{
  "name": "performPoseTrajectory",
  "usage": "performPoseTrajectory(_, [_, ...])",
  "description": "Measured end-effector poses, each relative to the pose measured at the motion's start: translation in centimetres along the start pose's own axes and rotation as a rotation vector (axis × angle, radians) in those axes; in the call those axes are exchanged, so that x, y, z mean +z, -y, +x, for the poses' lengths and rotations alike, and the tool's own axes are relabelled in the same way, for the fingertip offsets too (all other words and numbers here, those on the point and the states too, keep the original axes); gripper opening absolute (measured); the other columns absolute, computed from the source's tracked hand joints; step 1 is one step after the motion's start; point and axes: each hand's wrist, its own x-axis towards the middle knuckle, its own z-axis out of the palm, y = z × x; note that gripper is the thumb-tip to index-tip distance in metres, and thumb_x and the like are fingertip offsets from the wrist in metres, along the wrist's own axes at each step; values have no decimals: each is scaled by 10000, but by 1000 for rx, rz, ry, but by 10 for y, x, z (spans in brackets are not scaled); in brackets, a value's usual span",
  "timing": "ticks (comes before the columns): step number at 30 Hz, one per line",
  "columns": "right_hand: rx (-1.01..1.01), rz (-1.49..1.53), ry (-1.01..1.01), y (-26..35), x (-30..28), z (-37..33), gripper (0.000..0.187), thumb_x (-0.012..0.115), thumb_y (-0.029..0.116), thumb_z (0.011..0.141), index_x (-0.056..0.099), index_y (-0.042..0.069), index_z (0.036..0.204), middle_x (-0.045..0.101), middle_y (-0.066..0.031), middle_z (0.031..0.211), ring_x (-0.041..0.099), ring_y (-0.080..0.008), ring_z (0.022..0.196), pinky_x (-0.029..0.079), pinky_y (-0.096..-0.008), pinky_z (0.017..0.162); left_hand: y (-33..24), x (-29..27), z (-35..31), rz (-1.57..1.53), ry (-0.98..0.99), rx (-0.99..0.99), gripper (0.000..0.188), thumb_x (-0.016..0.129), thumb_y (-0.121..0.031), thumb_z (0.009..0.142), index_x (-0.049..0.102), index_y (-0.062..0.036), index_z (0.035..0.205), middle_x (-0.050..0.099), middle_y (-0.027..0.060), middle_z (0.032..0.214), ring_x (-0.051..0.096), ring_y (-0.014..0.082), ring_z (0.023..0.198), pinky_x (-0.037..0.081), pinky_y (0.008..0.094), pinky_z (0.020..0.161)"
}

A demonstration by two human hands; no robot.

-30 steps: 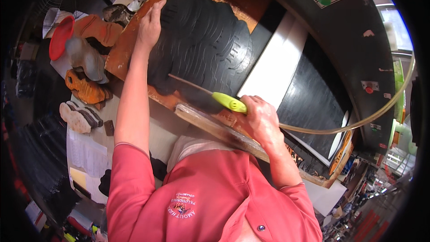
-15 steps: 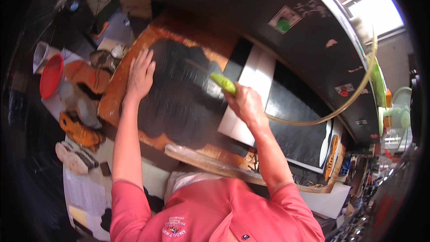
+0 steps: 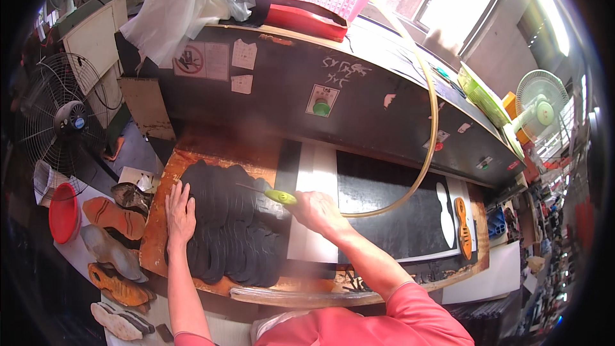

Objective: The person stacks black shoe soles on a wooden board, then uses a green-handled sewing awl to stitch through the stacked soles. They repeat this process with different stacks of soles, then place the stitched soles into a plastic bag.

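Several rows of overlapping, dark sole-shaped pieces [image 3: 234,227] cover the left part of a worn wooden board [image 3: 173,176]. At their left edge my left hand [image 3: 182,219] lies flat, fingers stretched out, touching the outer pieces or the board beside them; which one I cannot tell. My right hand [image 3: 317,210] is closed round a lime-green air gun [image 3: 280,197]. Its thin nozzle points left over the pieces, and its grip is hidden in my fingers. A yellowish hose [image 3: 419,176] curves from behind that hand up to the right.
Right of the pieces lie a white strip [image 3: 314,176] and a black panel [image 3: 384,186], with a white shoe-last-like template [image 3: 445,218] and an orange one [image 3: 462,227]. A dark machine housing [image 3: 269,106] rises behind. Leftward stand a red bowl [image 3: 63,214], several shoe-shaped forms [image 3: 115,218] and a black fan [image 3: 67,115].
The view has tilted up, showing more of the machine and shelf. My right hand keeps the air gun, its nozzle now pointing left. My left hand stays by the pieces' left edge.
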Motion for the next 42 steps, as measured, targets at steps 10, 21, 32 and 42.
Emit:
performPoseTrajectory(10, [338,-193,178,-25,-33,-7,372,744,408,979,751,38,949,736,-208,750,753,-392,726,605,-505,696,1,2,3,3,-25,26,498,486,-306,1140,524,-77,1580,430,177,1689,338,376,1596,204,557,1315])
performPoseTrajectory(21, [412,-216,332,-17,-87,-67,337,770,342,969,708,15,918,735,-246,835,731,-454,833,585,-520,744,6,8,2,4,-91,56,474,509,-308,1136,549,-108,1563,463,174,1667,365,371,1582,245,548,1296])
performPoseTrajectory(32, [384,-451,-149,-24,-230,-38,311,772,363,976,714,58,955,749,-175,863,732,-405,826,579,-487,732,2,3,2,2,-10,6,490,497,-278,1135,524,-74,1580,426,179,1690,335,379,1594,201,541,1319])
performPoseTrajectory(42, [425,-588,-190,-96,-315,76,693,526,742,1010,781,131,1214,777,-204,971,742,-425,949,561,-511,852,-4,0,1,-13,-13,-11,473,505,-271,1134,542,-80,1566,441,164,1683,342,363,1592,196,542,1321])
